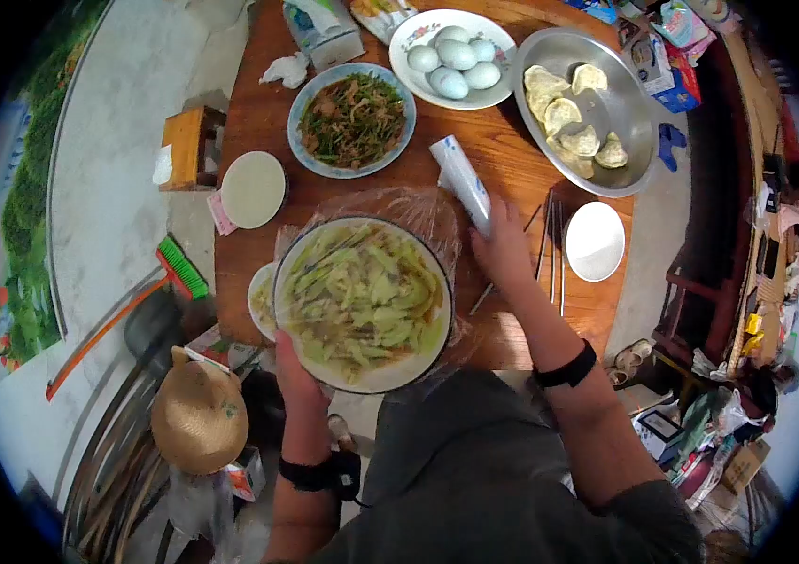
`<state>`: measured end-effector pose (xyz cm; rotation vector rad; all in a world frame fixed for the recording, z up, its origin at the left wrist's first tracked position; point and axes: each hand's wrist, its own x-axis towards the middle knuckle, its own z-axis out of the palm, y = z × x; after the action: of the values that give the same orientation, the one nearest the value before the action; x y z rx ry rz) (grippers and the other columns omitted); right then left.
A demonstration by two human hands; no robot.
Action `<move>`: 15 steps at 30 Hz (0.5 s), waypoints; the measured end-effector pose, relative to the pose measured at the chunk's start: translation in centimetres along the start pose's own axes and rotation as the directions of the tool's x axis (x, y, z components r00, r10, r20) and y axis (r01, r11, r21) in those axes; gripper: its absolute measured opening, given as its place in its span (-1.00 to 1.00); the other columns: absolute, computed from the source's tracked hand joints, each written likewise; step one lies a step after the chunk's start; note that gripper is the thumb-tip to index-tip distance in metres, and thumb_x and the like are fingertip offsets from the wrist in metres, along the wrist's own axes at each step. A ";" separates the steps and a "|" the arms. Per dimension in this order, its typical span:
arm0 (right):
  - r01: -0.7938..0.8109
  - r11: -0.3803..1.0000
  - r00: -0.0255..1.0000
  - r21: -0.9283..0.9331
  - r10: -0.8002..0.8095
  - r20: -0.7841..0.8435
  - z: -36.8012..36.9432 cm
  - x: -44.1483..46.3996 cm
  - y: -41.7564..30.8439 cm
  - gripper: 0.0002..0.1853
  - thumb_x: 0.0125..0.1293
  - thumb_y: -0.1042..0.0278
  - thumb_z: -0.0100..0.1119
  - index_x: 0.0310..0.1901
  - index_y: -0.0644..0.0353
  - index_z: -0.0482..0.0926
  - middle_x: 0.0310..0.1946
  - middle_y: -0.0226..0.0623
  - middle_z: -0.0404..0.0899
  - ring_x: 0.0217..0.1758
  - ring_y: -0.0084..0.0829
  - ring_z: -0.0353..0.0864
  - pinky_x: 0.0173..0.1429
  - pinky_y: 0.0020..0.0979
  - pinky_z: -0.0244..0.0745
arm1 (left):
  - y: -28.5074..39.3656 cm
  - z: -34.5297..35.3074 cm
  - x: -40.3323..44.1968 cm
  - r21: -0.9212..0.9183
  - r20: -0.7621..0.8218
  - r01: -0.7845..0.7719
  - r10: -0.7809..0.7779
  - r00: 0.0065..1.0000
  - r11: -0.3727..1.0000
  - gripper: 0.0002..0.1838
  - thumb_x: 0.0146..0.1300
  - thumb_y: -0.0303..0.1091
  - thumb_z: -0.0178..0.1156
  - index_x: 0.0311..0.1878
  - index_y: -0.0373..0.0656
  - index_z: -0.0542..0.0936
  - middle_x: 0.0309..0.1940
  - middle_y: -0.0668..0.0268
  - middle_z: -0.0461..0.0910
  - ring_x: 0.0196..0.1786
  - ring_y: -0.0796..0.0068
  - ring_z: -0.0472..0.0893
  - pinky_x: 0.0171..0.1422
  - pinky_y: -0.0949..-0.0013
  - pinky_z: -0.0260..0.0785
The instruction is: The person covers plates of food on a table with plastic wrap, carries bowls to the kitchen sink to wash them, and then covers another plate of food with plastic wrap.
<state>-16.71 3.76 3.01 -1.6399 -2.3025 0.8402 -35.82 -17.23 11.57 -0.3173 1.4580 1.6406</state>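
Observation:
My left hand (298, 374) holds the lower left rim of a large dish of green vegetables (362, 305), near the table's front edge. Clear plastic wrap (399, 209) lies over the dish and sticks out around its rim. To the right, my right hand (504, 246) is closed round the lower end of a white roll with blue marks (460, 180), which lies slanted on the table. Metal chopsticks (552, 254) lie just right of that hand. A small bowl (261, 296) is partly hidden behind the dish's left side.
On the wooden table (474, 127) stand a plate of meat and greens (352, 120), a plate of pale eggs (454, 61), a steel basin of dumplings (573, 113), a white bowl (595, 242) and another bowl (254, 190). A stool (194, 148) stands left.

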 end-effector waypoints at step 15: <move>0.104 0.553 0.911 0.827 -0.386 0.144 -6.4 -4.8 -8.4 -0.52 0.36 0.29 -0.11 0.27 0.23 0.14 0.22 -0.24 0.22 0.30 -0.35 0.17 0.34 -0.38 0.03 | -0.4 -0.5 -1.2 -0.058 0.119 0.036 -0.029 0.992 0.998 -0.40 0.35 0.03 -0.26 0.30 -0.21 0.11 0.21 0.14 0.25 0.19 0.23 0.35 0.23 0.19 0.23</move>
<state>-18.79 -0.40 13.63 -0.7681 -1.7391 1.8218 -35.01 -18.30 12.01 -0.2707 1.3108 1.6511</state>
